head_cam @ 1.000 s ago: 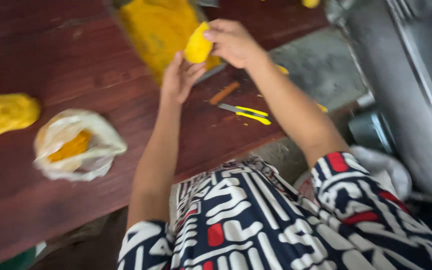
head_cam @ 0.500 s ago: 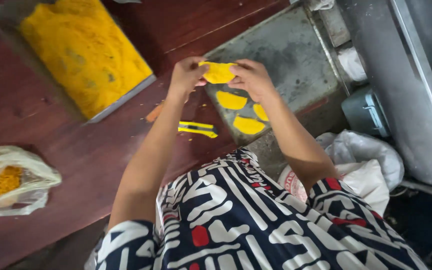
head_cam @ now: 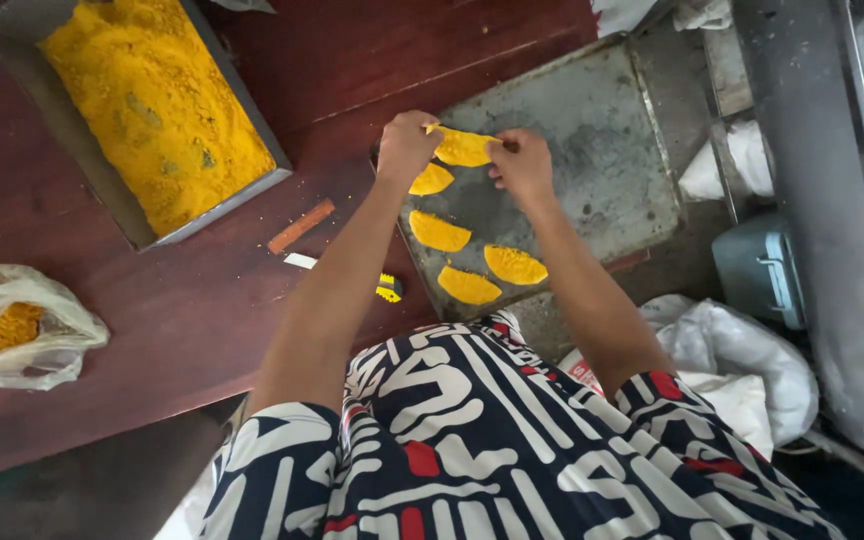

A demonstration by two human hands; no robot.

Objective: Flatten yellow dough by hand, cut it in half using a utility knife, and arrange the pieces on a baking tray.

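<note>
My left hand (head_cam: 404, 143) and my right hand (head_cam: 523, 166) hold a yellow half-moon pastry (head_cam: 462, 148) between them, just above a grey metal baking sheet (head_cam: 602, 140). On the sheet lie several more yellow half-moon pastries: one (head_cam: 432, 180) right under my left hand, one (head_cam: 438, 232) below it, one (head_cam: 469, 286) near the sheet's front edge and one (head_cam: 515, 265) beside it. My fingers pinch the held pastry at both ends.
A metal tray of yellow crumbs (head_cam: 152, 100) sits at the upper left on the dark red wooden table (head_cam: 152, 320). A yellow-handled cutter (head_cam: 384, 288) and an orange stick (head_cam: 300, 226) lie near my left arm. A plastic bag with yellow filling (head_cam: 14, 328) is at left. White bags (head_cam: 742, 370) lie at right.
The view has swung from the crumb tray to the baking sheet. Both hands carried the pastry from over the crumb tray to above the sheet, where they hold it now.
</note>
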